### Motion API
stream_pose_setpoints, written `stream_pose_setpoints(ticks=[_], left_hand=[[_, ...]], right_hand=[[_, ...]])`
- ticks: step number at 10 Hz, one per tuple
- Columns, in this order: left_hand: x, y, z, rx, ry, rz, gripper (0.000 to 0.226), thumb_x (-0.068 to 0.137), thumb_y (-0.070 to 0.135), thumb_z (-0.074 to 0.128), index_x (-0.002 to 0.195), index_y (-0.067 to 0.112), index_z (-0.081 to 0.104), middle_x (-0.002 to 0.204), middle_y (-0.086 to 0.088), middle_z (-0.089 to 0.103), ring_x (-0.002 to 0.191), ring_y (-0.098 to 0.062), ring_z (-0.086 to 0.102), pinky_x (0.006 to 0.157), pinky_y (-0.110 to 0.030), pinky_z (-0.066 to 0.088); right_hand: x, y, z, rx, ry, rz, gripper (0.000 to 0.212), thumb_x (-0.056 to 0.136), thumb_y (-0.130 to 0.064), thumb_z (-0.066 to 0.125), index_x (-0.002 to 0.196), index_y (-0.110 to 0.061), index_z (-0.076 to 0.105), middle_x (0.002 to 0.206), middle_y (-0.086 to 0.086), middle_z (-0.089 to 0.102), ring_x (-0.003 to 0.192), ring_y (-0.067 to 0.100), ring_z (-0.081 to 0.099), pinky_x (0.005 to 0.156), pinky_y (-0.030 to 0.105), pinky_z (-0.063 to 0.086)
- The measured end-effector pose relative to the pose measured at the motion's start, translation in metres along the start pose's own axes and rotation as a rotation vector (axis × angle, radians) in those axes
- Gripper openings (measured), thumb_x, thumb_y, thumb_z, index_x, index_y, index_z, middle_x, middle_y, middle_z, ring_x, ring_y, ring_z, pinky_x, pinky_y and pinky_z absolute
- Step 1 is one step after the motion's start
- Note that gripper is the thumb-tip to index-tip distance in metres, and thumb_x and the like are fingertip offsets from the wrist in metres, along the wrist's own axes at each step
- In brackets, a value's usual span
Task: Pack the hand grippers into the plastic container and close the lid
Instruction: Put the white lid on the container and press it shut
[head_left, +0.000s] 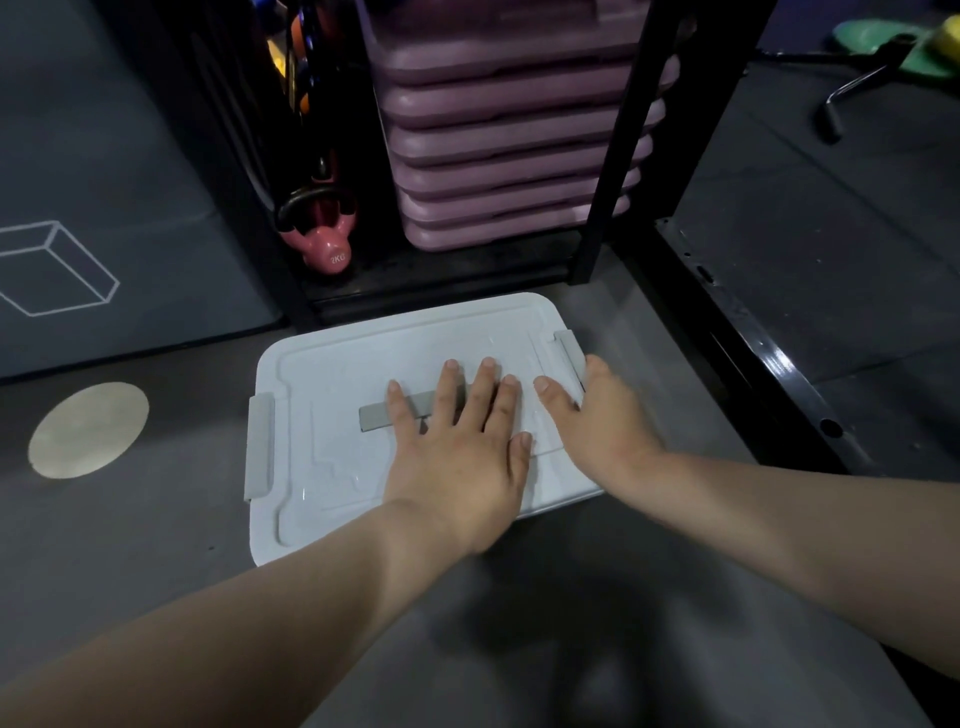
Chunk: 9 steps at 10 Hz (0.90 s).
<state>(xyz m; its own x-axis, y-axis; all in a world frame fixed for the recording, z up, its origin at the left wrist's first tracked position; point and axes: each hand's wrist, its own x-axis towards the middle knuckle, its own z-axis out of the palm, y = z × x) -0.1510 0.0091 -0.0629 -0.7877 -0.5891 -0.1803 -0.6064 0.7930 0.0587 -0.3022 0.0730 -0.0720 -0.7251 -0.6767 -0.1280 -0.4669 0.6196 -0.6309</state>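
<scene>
Lying flat with fingers spread, the left hand (457, 447) presses the lid (337, 364); just beside it the right hand (597, 421) rests on the lid's edge, fingers hidden, grip unclear.

We record a black metal rack (623, 156) standing on the grey floor (156, 519). It holds a stack of purple step platforms (519, 156), with a pink kettlebell (330, 252) to their left. A dark mat (130, 156) bearing a white cube outline (52, 267) lies at left, a pale round floor marker (88, 430) near it. Green discs (872, 36) lie far right.
</scene>
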Motion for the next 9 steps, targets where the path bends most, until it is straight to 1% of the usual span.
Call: stream_pose_setpoints(ticks=[1, 2, 3, 4, 5, 6, 7, 8, 9], left_hand=[[-0.001, 0.0, -0.001, -0.011, 0.019, 0.001, 0.062, 0.098, 0.051, -0.004, 0.154, 0.027, -0.013, 0.163, 0.006, -0.019, 0.148, -0.027, -0.023, 0.112, -0.068, -0.008], [-0.003, -0.002, -0.002, -0.038, 0.042, 0.02, 0.063, 0.099, 0.051, 0.0, 0.155, 0.026, -0.009, 0.163, 0.006, -0.017, 0.149, -0.024, -0.022, 0.114, -0.065, -0.008], [-0.015, -0.016, 0.001, -0.017, 0.09, 0.088, 0.065, 0.099, 0.05, 0.004, 0.157, 0.021, -0.002, 0.165, 0.003, -0.01, 0.15, -0.02, -0.016, 0.117, -0.061, -0.002], [-0.026, -0.027, 0.005, 0.022, 0.1, 0.137, 0.066, 0.1, 0.049, 0.007, 0.157, 0.016, 0.006, 0.165, 0.0, -0.001, 0.151, -0.022, -0.008, 0.119, -0.058, 0.005], [-0.024, -0.025, 0.007, 0.05, 0.075, 0.141, 0.067, 0.099, 0.049, 0.002, 0.156, 0.014, 0.004, 0.164, -0.004, -0.005, 0.151, -0.025, -0.009, 0.117, -0.061, 0.003], [-0.022, -0.021, 0.005, 0.08, 0.075, 0.145, 0.07, 0.095, 0.051, -0.01, 0.155, 0.014, -0.006, 0.162, -0.004, -0.015, 0.149, -0.026, -0.018, 0.116, -0.061, -0.005], [-0.025, -0.022, 0.006, 0.074, 0.134, 0.145, 0.072, 0.093, 0.053, -0.013, 0.154, 0.016, -0.008, 0.162, -0.002, -0.017, 0.148, -0.025, -0.02, 0.116, -0.06, -0.008], [-0.038, -0.035, 0.026, 0.104, 0.247, 0.221, 0.063, 0.099, 0.047, 0.024, 0.151, 0.013, 0.033, 0.159, -0.007, 0.028, 0.148, -0.027, 0.021, 0.117, -0.054, 0.008], [-0.06, -0.069, 0.053, 0.241, 0.41, 0.239, 0.041, 0.096, 0.031, 0.037, 0.129, 0.015, 0.056, 0.13, 0.0, 0.065, 0.137, -0.019, 0.044, 0.117, -0.046, 0.022]], right_hand=[[-0.001, -0.001, 0.002, -0.114, 0.018, -0.039, 0.046, 0.096, -0.055, 0.041, 0.118, -0.015, 0.047, 0.116, 0.003, 0.056, 0.098, 0.024, 0.059, 0.073, 0.035, 0.05], [-0.002, 0.002, 0.003, -0.131, 0.02, -0.058, 0.046, 0.097, -0.055, 0.038, 0.122, -0.017, 0.045, 0.116, 0.001, 0.055, 0.096, 0.022, 0.059, 0.072, 0.038, 0.054], [-0.002, 0.005, 0.006, -0.156, 0.047, -0.068, 0.056, 0.095, -0.058, 0.032, 0.132, -0.016, 0.042, 0.121, 0.001, 0.056, 0.096, 0.022, 0.062, 0.072, 0.042, 0.057], [0.0, 0.008, 0.009, -0.162, 0.057, -0.08, 0.061, 0.095, -0.059, 0.03, 0.136, -0.015, 0.04, 0.123, 0.001, 0.056, 0.098, 0.022, 0.062, 0.072, 0.043, 0.058], [0.002, 0.009, 0.011, -0.155, 0.061, -0.082, 0.059, 0.096, -0.057, 0.033, 0.135, -0.014, 0.04, 0.118, 0.001, 0.057, 0.094, 0.021, 0.062, 0.068, 0.039, 0.056], [0.002, 0.006, 0.012, -0.173, 0.061, -0.056, 0.061, 0.093, -0.06, 0.031, 0.135, -0.016, 0.038, 0.115, 0.0, 0.057, 0.087, 0.017, 0.062, 0.062, 0.035, 0.057], [-0.003, 0.003, 0.01, -0.182, 0.026, -0.043, 0.071, 0.088, -0.065, 0.023, 0.141, -0.018, 0.03, 0.118, 0.002, 0.055, 0.085, 0.015, 0.061, 0.063, 0.036, 0.058], [-0.004, -0.011, 0.001, -0.205, 0.005, -0.023, 0.068, 0.098, -0.054, 0.025, 0.154, -0.019, 0.012, 0.137, 0.004, 0.045, 0.103, 0.019, 0.058, 0.076, 0.034, 0.054], [-0.018, -0.014, -0.015, -0.24, 0.002, -0.016, 0.065, 0.101, -0.048, 0.024, 0.156, -0.018, 0.008, 0.155, 0.005, 0.028, 0.13, 0.026, 0.044, 0.099, 0.038, 0.045]])
